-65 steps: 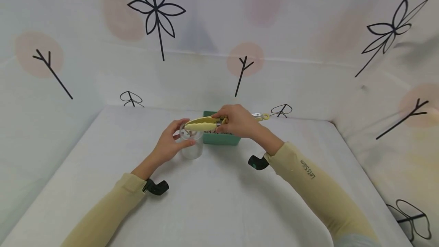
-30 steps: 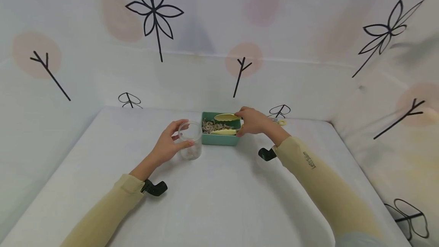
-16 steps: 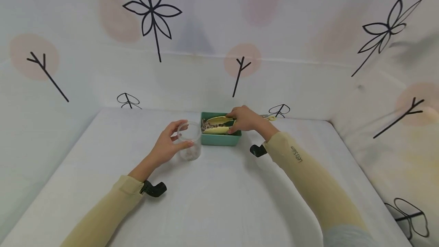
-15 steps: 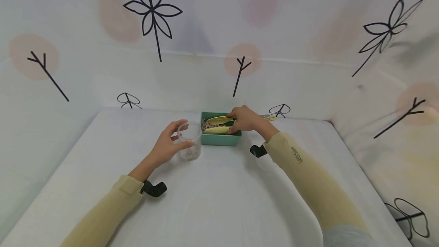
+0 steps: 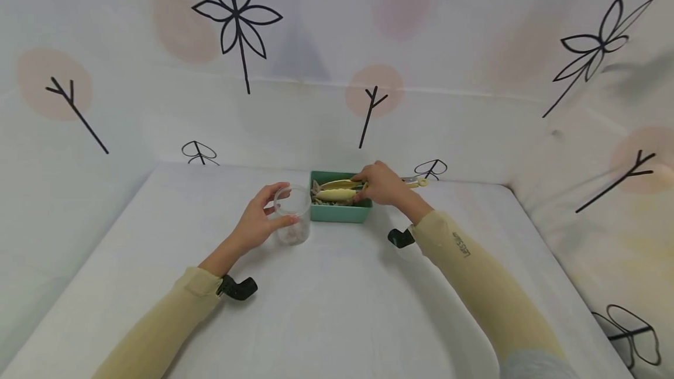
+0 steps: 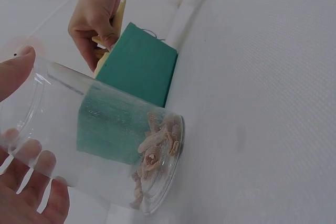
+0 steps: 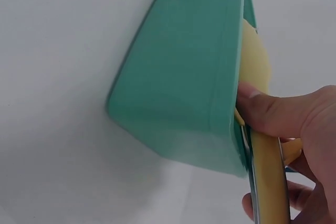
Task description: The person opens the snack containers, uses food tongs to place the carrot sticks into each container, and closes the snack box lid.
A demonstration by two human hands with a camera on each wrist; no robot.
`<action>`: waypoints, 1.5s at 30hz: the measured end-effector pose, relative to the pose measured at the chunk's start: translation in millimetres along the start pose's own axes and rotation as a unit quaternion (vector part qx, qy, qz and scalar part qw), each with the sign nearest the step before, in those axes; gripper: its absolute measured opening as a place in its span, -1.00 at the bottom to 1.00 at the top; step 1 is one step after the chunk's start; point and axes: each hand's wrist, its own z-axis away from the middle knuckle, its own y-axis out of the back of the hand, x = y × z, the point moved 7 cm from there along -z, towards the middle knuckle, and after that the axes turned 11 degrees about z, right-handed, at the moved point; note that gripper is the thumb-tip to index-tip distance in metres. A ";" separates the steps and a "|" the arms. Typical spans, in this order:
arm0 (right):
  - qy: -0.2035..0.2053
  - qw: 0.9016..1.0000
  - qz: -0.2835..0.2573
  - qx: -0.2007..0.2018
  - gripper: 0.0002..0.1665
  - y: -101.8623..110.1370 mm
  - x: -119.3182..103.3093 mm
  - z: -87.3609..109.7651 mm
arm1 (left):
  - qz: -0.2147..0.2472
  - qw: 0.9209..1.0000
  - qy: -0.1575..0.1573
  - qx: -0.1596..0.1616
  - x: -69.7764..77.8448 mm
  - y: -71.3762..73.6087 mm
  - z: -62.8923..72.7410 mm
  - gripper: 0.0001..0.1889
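Observation:
My left hand [image 5: 254, 222] holds a clear cylindrical cup [image 5: 295, 230] upright on the table, thumb on the near side and fingers round the far side. Several pale brown dried strips [image 6: 151, 153] lie at the cup's bottom in the left wrist view. With my right hand [image 5: 383, 185] I grip yellow-headed tongs [image 5: 337, 195], whose heads are down inside a green rectangular box [image 5: 339, 214]. More of the strips [image 5: 316, 188] show around the tongs' heads, partly covered by them. In the right wrist view, the thumb presses along the tongs [image 7: 270, 182] beside the box's rim.
A white cloth-covered table [image 5: 326, 309] lies under everything, with a patterned backdrop [image 5: 316, 34] behind it and at both sides. The box stands near the table's back edge, just right of and behind the cup.
The tongs have moved right from over the cup to the box, spread wide, and dipped among the strips. Their heads are now closer together. My left hand and the cup stay in place.

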 end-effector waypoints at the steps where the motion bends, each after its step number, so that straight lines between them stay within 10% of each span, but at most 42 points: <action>1: -0.004 1.000 0.000 0.002 -0.39 0.1 1.7 1.2 | -0.001 1.000 -0.002 -0.002 -0.4 -0.5 -0.1 -0.25; 27: -0.065 0.990 -0.116 0.043 -0.46 38.8 39.9 39.1 | -0.006 1.000 0.000 0.000 1.5 -2.8 2.6 -0.26; 35: -0.047 0.990 -0.114 0.066 -0.48 64.5 28.5 39.0 | -0.008 1.000 -0.004 -0.003 -1.9 -1.1 0.4 -0.25; 45: 0.022 0.991 -0.122 0.056 -0.46 86.5 -16.5 39.1 | -0.003 1.000 -0.001 0.007 -41.7 6.1 -11.5 -0.20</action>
